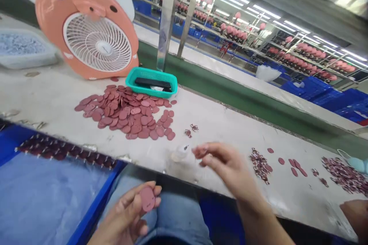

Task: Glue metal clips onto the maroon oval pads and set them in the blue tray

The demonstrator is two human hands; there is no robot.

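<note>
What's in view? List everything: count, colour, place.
desk fan: one, salmon pink, back of bench
plastic basket: one, teal, beside fan
black strip: one, black, in basket
oval pads: many, dusky pink, heaped mid-bench
mottled pieces: two heaps, maroon-white, bench right
granule tray: one, pale grey, far left
bin: one, blue, lower left
pink fans: many, pink, on distant racks
crates: many, blue, right background
another person's arm: one, lower right edge
left hand: lower centre, holding oval pad
right hand: open, above bench

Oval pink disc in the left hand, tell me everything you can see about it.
This flat oval dusty-pink disc has a matte surface, though its material cannot be settled. It sits slightly tilted between the thumb and fingers of the left hand, above the person's blue jeans, and seems to touch only the hand. No markings are clear.
</note>
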